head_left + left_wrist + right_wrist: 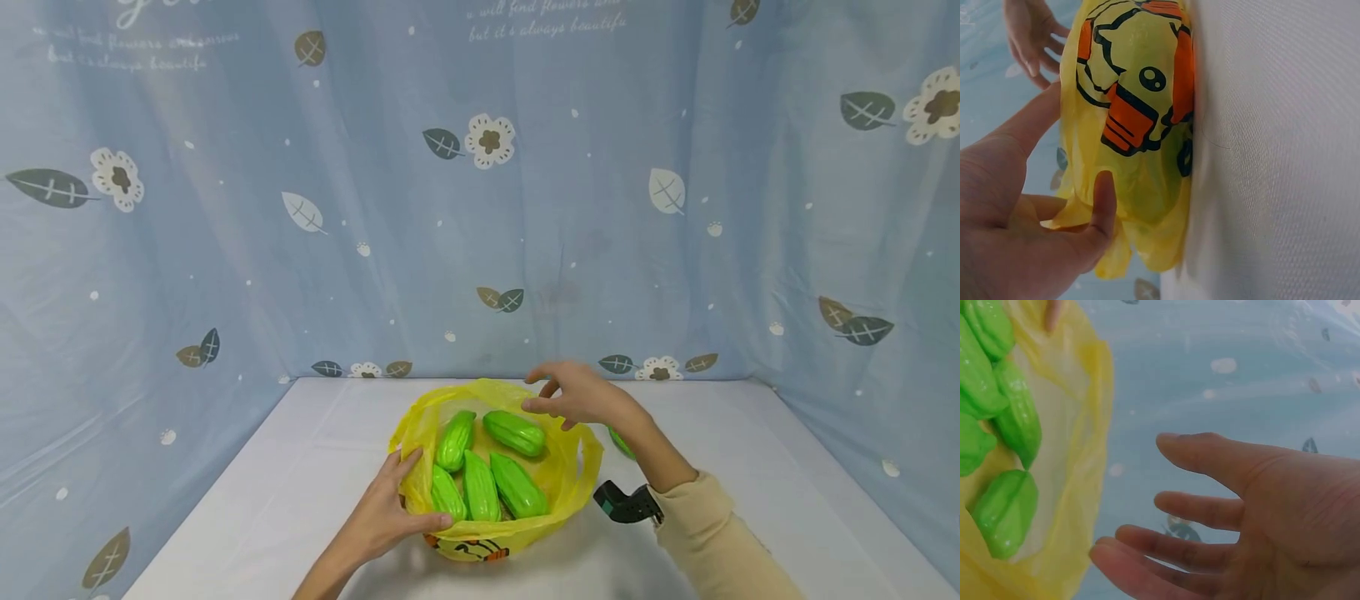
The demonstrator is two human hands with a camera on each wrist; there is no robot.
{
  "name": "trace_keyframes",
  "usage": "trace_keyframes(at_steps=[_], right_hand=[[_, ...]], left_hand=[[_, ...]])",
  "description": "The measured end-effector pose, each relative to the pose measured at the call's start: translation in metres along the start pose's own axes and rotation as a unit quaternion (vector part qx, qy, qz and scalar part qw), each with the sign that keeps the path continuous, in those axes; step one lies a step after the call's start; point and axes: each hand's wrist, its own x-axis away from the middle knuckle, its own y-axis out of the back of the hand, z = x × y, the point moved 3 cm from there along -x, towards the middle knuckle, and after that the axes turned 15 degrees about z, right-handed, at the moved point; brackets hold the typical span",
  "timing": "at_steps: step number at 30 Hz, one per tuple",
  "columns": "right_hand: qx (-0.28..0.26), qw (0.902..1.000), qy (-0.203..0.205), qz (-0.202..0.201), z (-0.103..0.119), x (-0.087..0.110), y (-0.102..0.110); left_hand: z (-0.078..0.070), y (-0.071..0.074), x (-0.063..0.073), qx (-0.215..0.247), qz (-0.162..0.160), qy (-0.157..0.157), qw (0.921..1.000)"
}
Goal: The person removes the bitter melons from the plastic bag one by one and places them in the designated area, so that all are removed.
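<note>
A yellow plastic bag (pixel 581 492) stands with its mouth spread wide; its near side (pixel 1141 81) carries a cartoon duck print. Inside lie several glossy green ribbed vegetables (pixel 480 487), also seen in the right wrist view. My left hand (pixel 393 504) holds the bag at its left rim, thumb along the near edge and fingers at the left side; one fingertip (pixel 1105 187) bends against the plastic. Over the bag's back right rim hovers my right hand (pixel 573 396), fingers spread and nothing in them. The right wrist view shows its palm (pixel 1297 525) beside the bag.
Another green vegetable (pixel 621 442) lies outside the bag on the right, partly hidden by my right forearm. A white cloth covers the table (pixel 315 450). Behind it hangs a blue curtain (pixel 577 208) with leaf and flower prints. A black device (pixel 626 504) sits at my right cuff.
</note>
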Motion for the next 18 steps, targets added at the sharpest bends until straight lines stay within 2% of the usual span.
trace_keyframes(at_steps=[9, 18], right_hand=[[-0.041, 0.9978, -0.029, 0.045, 0.002, -0.010, -0.019], [-0.055, 0.9953, -0.052, 0.061, 0.000, -0.017, -0.031]], left_hand=[[-0.001, -0.001, 0.001, 0.001, -0.002, -0.002, 1.0000], [0.001, -0.002, 0.000, -0.002, -0.013, -0.007, 0.9999]])
